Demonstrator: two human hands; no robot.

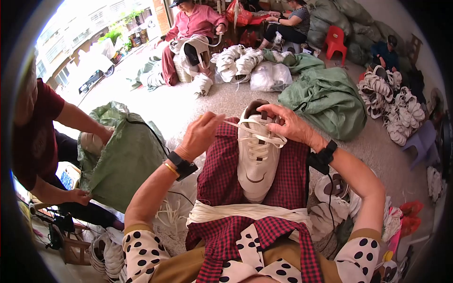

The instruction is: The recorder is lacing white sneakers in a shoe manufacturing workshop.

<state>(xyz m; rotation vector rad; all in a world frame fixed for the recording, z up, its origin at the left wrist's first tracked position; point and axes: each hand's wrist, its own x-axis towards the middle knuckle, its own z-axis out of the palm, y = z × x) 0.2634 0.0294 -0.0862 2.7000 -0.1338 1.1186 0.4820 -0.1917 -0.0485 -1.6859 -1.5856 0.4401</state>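
The white sneaker [257,153] is lying on the red checked cloth [222,174] at 12 o'clock from the lap, w/ the right hand [290,123] clamping its collar and the left hand [200,134] pinching the white lace [240,126] toward 10 o'clock, so pulling too hard prob. is slipping the lace out of an eyelet.

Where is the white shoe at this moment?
In the head view, the white shoe stands at the centre on the red checked cloth over the person's lap, between the left hand and right hand, which hold its lace.
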